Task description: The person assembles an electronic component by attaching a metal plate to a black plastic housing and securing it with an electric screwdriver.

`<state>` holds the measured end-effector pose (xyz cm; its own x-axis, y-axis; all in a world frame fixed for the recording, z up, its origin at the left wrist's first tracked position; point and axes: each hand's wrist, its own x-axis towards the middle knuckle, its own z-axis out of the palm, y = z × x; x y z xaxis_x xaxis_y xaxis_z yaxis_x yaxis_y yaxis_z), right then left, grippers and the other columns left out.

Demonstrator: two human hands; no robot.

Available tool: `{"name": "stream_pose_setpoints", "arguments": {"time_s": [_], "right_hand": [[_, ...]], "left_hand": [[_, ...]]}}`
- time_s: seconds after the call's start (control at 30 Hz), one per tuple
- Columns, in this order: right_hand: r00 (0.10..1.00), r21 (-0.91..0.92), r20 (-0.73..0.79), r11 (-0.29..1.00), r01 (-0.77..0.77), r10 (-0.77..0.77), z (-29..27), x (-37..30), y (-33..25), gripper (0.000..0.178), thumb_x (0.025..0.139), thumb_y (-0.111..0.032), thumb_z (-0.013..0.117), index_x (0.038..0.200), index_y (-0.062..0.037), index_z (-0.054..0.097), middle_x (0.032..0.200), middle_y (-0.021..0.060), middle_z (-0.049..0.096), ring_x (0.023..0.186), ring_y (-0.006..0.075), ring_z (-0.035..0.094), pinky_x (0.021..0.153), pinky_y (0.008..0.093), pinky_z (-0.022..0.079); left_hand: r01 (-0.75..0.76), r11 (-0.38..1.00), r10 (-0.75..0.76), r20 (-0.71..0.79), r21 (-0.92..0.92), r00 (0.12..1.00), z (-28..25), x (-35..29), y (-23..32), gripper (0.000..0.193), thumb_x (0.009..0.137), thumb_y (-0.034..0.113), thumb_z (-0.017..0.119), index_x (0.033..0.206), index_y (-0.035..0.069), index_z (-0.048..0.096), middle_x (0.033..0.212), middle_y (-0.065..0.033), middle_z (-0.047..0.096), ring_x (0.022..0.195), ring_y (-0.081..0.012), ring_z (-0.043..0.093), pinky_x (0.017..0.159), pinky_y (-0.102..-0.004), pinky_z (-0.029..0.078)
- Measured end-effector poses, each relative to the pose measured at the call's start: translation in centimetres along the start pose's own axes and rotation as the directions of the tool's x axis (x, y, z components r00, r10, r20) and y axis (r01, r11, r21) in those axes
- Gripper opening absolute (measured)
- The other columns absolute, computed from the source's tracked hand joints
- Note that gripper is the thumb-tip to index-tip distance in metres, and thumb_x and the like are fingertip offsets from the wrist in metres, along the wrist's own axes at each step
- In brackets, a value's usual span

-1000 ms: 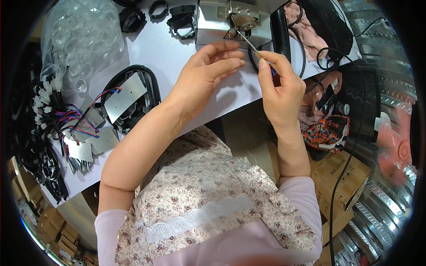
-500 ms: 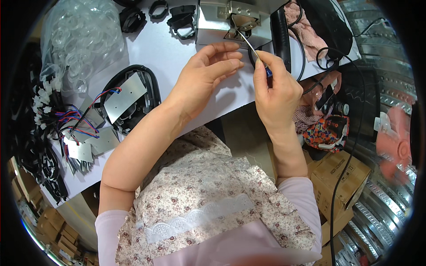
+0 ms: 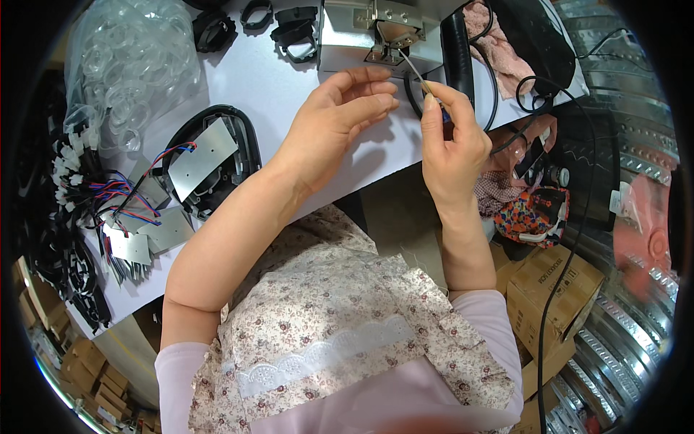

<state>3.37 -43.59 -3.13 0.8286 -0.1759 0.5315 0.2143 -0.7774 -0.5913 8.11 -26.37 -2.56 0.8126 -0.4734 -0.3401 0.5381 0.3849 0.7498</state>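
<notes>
Right hand point(image 3: 454, 148) raised over near edge of white worktable point(image 3: 275, 87), thumb and forefinger pinched tight on a thin screwdriver point(image 3: 419, 78); blue handle mostly hidden inside the fist, bare metal shaft slanting up and left. Shaft tip at, or just short of, a small metal bracket part point(image 3: 396, 32) seated on the grey metal fixture block point(image 3: 347, 40) at the far side of the table; contact too small to tell.

Left hand point(image 3: 334, 123) just left of the right hand, fingers extended and loosely curved toward the shaft, fingertips point(image 3: 383, 72) just below the fixture block. Nothing visibly gripped in it; whether something small sits between thumb and fingers cannot be told.

Further left on the table: black oval housing point(image 3: 217, 163) holding a silvery metal plate point(image 3: 201, 158), red and blue wires point(image 3: 170, 152) running off its left side. More loose metal plates point(image 3: 141, 242) and a bundle of white-plugged wiring point(image 3: 76, 170) near the left edge. Clear plastic bag point(image 3: 126, 65) of transparent ring parts at upper left. 3 black ring-shaped parts point(image 3: 293, 32) near the far edge, left of the fixture block.

Black cable point(image 3: 571, 188) trailing down the right side, past cardboard boxes point(image 3: 553, 289) on the floor.
</notes>
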Motion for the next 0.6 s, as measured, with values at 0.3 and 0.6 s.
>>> {"name": "stream_pose_setpoints", "arguments": {"time_s": [0.3,0.6], "right_hand": [[0.994,-0.089,-0.004,0.99,0.104,-0.105,0.8,0.6,0.5,0.017,0.09,-0.006,0.069,0.106,-0.0056,0.07,0.084,0.0103,0.071,0.07,0.0285,0.069,0.063,0.0355,0.053],[0.995,0.017,0.006,0.995,0.102,-0.102,-0.4,0.8,0.0,0.016,0.09,-0.005,0.069,0.106,-0.0076,0.071,0.083,0.0094,0.07,0.065,0.0254,0.068,0.058,0.0333,0.051]], "left_hand": [[0.0,1.0,0.0,-0.003,0.006,1.0,0.0,0.0,-0.1,0.05,0.094,0.01,0.069,0.138,-0.005,0.049,0.126,-0.0136,0.061,0.115,-0.0183,0.062,0.102,-0.0282,0.049],[-0.005,1.0,0.005,-0.01,0.015,1.0,0.1,0.0,0.0,0.051,0.094,0.01,0.069,0.138,-0.005,0.048,0.127,-0.0131,0.061,0.115,-0.0179,0.062,0.101,-0.0279,0.049]]}}
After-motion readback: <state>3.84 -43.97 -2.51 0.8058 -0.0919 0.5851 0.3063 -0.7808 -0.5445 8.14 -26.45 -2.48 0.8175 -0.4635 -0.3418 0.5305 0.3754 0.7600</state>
